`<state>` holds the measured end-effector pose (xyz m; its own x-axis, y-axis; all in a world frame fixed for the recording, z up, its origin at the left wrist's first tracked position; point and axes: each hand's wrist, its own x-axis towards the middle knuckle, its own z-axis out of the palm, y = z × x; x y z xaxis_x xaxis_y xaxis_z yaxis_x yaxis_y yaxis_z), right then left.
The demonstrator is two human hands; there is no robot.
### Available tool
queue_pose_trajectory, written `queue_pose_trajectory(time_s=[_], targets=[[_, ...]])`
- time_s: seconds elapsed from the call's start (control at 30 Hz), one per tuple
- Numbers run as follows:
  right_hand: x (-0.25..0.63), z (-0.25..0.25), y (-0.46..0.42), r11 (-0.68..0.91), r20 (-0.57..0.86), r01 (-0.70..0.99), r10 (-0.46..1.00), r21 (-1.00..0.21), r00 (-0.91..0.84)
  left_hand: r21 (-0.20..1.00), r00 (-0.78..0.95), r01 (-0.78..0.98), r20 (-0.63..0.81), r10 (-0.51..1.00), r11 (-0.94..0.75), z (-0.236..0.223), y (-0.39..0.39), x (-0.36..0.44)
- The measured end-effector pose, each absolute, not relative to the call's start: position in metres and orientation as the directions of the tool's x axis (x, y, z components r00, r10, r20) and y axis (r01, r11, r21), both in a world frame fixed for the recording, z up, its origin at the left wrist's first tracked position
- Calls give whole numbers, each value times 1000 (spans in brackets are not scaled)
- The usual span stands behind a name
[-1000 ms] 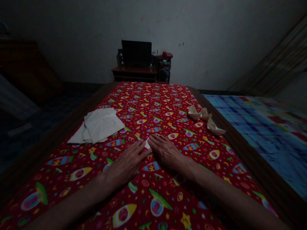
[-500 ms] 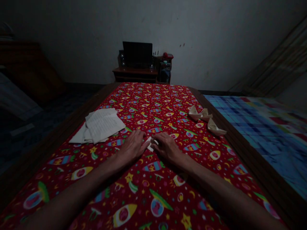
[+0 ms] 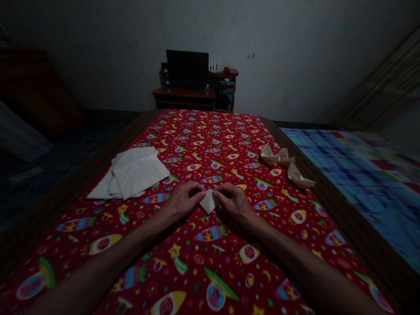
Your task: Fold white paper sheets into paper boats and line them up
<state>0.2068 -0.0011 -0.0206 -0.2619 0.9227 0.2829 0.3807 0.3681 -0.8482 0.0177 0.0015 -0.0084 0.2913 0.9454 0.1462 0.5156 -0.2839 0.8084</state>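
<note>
A small folded piece of white paper [image 3: 208,201] stands between my two hands on the red patterned cloth [image 3: 210,253]. My left hand [image 3: 183,200] pinches its left side with curled fingers. My right hand [image 3: 234,202] pinches its right side the same way. The paper shows as a small pointed shape, partly hidden by my fingers.
A loose stack of written white sheets [image 3: 131,173] lies to the left. Folded paper boats [image 3: 285,164] sit near the table's right edge. A blue checked mattress [image 3: 361,175] lies to the right. A dark screen on a low wooden cabinet [image 3: 187,85] stands against the far wall.
My hands lay flat over the paper a second ago. They have since curled, pinched the paper from both sides and raised it off the cloth.
</note>
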Motion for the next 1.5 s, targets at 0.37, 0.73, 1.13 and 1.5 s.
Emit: queue_pose_trajectory(time_s=[0.37, 0.73, 1.13, 1.5], targets=[[202, -9, -7, 495, 411, 441, 869, -749, -277, 808, 282, 481, 225, 933, -340, 2, -4, 24], [201, -4, -16, 569, 496, 501, 820, -652, -287, 784, 266, 521, 225, 937, -337, 14, -9, 25], [208, -17, -9, 485, 464, 455, 870, -746, -166, 750, 191, 579, 257, 947, -320, 16, -8, 21], [222, -15, -4, 563, 511, 559, 817, -608, -267, 691, 73, 636, 389, 918, -344, 7, -9, 10]])
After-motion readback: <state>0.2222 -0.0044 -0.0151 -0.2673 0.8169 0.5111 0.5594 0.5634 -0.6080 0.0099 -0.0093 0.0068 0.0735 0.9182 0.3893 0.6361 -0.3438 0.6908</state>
